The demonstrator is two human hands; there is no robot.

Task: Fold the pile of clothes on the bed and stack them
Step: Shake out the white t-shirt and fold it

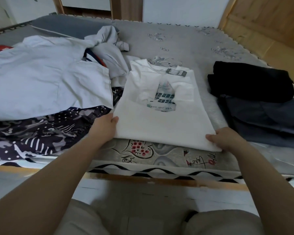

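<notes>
A white T-shirt [161, 119] with a blue-green print lies flat on the mattress in front of me, its sides folded in and a grey tag at the collar. My left hand [105, 126] pinches its near left corner, thumb on top. My right hand [226, 138] pinches the near right corner at the mattress edge. To the left lies the unfolded pile: a pale blue shirt [41, 78] over a dark patterned garment [41, 133], with a grey garment [109, 48] behind. At the right sits a stack of folded clothes, a black piece [251, 82] on dark grey ones [265, 119].
The grey mattress [185, 41] stretches behind the T-shirt. Its patterned side and the wooden bed frame [143, 179] run just below my hands. A wooden panel [268, 22] stands at the back right. My knees are at the bottom of the view.
</notes>
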